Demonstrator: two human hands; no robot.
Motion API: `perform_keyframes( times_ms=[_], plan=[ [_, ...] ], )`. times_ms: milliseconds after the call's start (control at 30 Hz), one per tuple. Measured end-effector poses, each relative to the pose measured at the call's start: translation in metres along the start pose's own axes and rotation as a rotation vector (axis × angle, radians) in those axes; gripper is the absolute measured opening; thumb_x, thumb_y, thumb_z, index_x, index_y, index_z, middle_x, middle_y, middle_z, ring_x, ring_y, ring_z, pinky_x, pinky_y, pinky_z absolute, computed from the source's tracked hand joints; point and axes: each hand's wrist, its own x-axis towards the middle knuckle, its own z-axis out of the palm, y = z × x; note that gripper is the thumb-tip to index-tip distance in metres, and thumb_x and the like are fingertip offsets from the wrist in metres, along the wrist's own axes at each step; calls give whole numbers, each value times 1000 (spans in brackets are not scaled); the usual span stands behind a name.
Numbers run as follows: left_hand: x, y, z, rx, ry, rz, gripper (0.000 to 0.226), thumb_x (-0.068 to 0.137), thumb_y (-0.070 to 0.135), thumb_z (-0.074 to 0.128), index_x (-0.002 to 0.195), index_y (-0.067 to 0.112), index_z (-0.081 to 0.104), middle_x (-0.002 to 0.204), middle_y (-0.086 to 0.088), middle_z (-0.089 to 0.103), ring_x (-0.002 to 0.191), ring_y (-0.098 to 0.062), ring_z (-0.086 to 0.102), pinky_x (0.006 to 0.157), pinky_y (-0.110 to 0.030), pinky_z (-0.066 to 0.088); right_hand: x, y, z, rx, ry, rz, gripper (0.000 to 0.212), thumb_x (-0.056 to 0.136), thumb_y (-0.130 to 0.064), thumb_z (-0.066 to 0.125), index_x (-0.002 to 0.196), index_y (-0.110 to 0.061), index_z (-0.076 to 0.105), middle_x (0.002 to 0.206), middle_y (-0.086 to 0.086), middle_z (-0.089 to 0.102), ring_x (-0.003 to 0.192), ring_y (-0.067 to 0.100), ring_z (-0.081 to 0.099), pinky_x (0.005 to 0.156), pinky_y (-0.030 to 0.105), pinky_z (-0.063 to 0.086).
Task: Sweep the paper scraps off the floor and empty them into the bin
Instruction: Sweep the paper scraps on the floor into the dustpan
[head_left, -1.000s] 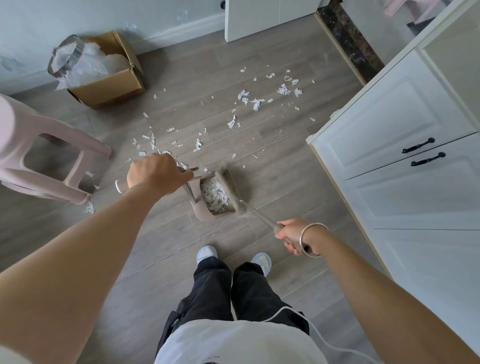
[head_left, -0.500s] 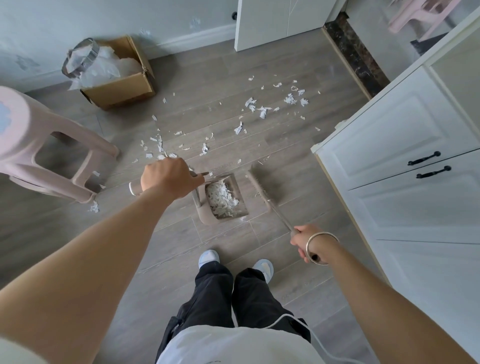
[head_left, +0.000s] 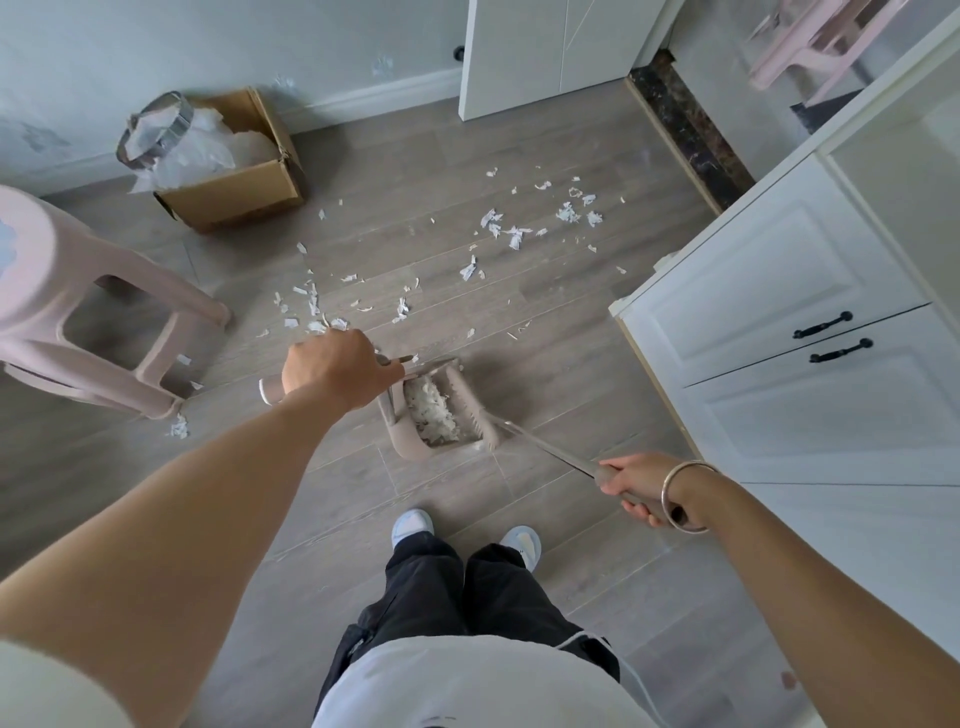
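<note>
Gripping one broom, right hand; one dustpan, left hand.

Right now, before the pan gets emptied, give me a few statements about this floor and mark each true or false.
1. The right hand grips the broom handle. True.
2. The left hand grips the dustpan handle. True.
3. The dustpan is empty. False: a heap of scraps lies in it.
4. The floor beyond it is swept clean. False: loose scraps lie scattered there.
5. The pink stool stands on the person's left. True.
</note>
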Motion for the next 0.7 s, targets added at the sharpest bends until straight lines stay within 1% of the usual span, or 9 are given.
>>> perform_keyframes(
  times_ms=[67, 167, 267, 333, 400, 500, 567, 633, 700],
  plan=[
    [-4, -9, -1, -29, 9, -37, 48, 87, 57, 52, 64, 16, 62, 62, -1, 54, 57, -23, 53, 58, -29, 39, 0, 1, 0, 21, 19, 9, 50, 94, -8, 53, 142, -20, 44, 62, 6, 49, 42, 8, 39, 34, 15, 35],
    [-10, -26, -5, -73, 31, -94, 49, 86, 61, 53, 76, 17, 72, 67, -3, 60, 66, -29, 59, 62, -30, 43, 4, 3, -2, 57, 59, 34, 51, 94, -7, 53, 143, -19, 42, 63, 7, 49, 41, 8, 39, 34, 15, 35],
    [-19, -43, -10, -122, 60, -160, 51, 84, 64, 54, 73, 17, 74, 68, -4, 63, 63, -29, 57, 60, -29, 42, 4, 4, -2, 83, 84, 18, 50, 95, -6, 51, 143, -17, 41, 63, 7, 47, 41, 9, 40, 33, 14, 35],
    [-26, -55, -13, -154, 74, -205, 51, 82, 67, 53, 76, 22, 76, 66, -4, 63, 61, -27, 58, 58, -29, 42, 6, 6, -3, 86, 90, 15, 44, 95, -6, 50, 139, -13, 45, 62, 7, 46, 44, 10, 40, 33, 14, 35],
    [-39, -60, -16, -201, 89, -260, 52, 81, 70, 52, 73, 24, 75, 65, -4, 62, 62, -28, 59, 58, -30, 43, 12, 9, -6, 74, 90, 31, 33, 96, -8, 49, 128, -8, 52, 61, 7, 44, 45, 10, 40, 32, 13, 35],
    [-54, -57, -21, -274, 130, -349, 53, 83, 67, 55, 60, 20, 63, 65, -7, 59, 64, -31, 57, 62, -33, 43, 25, 13, -3, 60, 65, 71, 10, 96, -10, 47, 99, -3, 53, 60, 8, 44, 42, 10, 42, 31, 13, 35],
    [-67, -52, -18, -319, 164, -423, 59, 83, 68, 54, 64, 13, 64, 66, -9, 60, 63, -32, 58, 60, -33, 44, 34, 18, 1, 19, 46, 85, 13, 96, -10, 45, 87, -3, 48, 64, 9, 46, 44, 12, 44, 30, 13, 36],
    [-82, -42, -13, -338, 189, -477, 56, 83, 68, 52, 67, 17, 66, 68, -11, 61, 66, -33, 58, 61, -33, 44, 36, 22, 7, -27, 27, 99, 16, 97, -10, 44, 83, -2, 46, 68, 9, 47, 47, 13, 46, 31, 14, 37],
    [-97, -30, -7, -368, 216, -535, 51, 85, 66, 53, 63, 20, 59, 72, -13, 60, 71, -35, 58, 66, -36, 46, 36, 27, 9, -12, -4, 102, 17, 97, -9, 43, 80, -4, 44, 69, 9, 45, 47, 14, 45, 33, 15, 37]
  ],
)
